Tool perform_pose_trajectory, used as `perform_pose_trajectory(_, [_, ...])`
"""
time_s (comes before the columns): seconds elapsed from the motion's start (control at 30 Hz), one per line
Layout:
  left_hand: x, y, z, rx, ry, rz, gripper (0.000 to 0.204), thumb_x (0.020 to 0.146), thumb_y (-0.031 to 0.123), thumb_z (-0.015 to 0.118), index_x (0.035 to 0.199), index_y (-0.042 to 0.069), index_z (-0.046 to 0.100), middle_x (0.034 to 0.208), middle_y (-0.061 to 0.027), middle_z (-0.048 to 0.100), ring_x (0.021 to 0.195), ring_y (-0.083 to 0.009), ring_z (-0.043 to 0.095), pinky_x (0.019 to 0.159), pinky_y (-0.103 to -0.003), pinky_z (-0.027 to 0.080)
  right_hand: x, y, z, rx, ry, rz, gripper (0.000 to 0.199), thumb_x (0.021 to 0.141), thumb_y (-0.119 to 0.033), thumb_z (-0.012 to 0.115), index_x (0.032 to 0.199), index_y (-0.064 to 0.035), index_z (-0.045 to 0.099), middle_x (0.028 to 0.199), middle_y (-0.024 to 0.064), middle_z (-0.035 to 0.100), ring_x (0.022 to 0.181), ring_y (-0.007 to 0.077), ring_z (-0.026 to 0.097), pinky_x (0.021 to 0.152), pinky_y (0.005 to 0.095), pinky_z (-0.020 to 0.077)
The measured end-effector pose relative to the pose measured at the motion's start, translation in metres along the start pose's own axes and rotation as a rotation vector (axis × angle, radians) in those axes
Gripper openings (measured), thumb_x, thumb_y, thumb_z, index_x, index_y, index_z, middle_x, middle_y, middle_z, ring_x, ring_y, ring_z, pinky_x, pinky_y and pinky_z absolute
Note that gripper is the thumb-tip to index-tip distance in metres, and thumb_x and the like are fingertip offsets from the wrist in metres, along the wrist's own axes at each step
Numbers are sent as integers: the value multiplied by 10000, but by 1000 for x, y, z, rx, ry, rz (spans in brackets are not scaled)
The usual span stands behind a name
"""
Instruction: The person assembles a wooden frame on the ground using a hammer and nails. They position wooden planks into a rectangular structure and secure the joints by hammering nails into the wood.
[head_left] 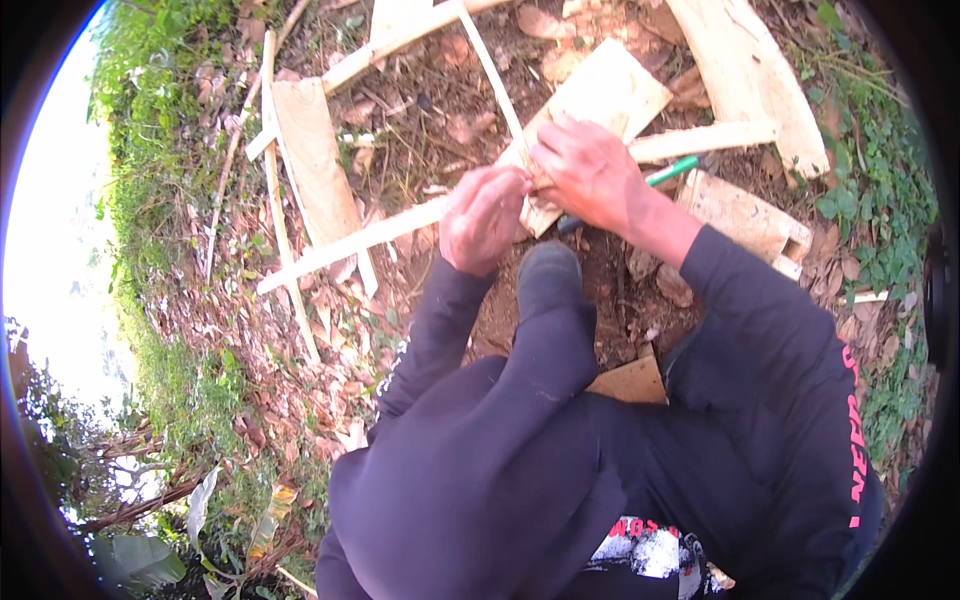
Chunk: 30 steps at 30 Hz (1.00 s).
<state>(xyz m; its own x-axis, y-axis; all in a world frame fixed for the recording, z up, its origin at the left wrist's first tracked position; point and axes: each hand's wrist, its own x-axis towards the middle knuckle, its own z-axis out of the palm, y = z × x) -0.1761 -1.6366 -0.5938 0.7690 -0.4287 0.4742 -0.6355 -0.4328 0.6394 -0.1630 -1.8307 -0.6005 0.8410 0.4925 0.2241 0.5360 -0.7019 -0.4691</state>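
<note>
Pale wood strip, two hands at its joint

Item: long wood strip [350, 246], running leftward from beneath the hands, low over littered ground [265, 385]. Left hand [485, 215]: fingers curled narrow over the strip's inner end; grip hidden, cannot tell. Right hand [585, 172]: fingers bent, touching the left's fingertips; hold likewise untold. Thin stick [489, 70]: meets the hands from above. Flat board [608, 88]: beneath the right hand. Green rod [672, 171]: beside right wrist. Wooden block [735, 215]: farther right. Dark boot [548, 278]: just below.
</note>
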Motion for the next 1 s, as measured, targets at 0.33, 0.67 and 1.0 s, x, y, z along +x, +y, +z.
perform_pose_trajectory(0.33, [4,4,1,-17,-14,-45,217,822,-68,683,1013,9,613,922,-145,683,835,-250,685,727,-331,553,1,11,-11,63,-79,-41,353,729,-233,756,1011,-65,625,1039,74,580,1057,242,570,902,381,507])
perform_pose_trajectory(0.67, [5,4,3,-32,-9,-52,213,821,-68,684,1009,8,620,922,-148,684,830,-250,688,722,-332,554,0,10,-6,-47,-73,-45,280,788,-218,696,1033,-96,638,942,47,641,998,218,605,849,360,525])
perform_pose_trajectory(1.0, [3,4,3,-29,-13,-55,224,822,-74,676,1015,15,605,918,-146,683,828,-254,683,716,-337,553,-3,10,-5,-7,-31,-36,412,695,-236,794,1040,-93,620,942,62,610,983,243,610,853,370,510])
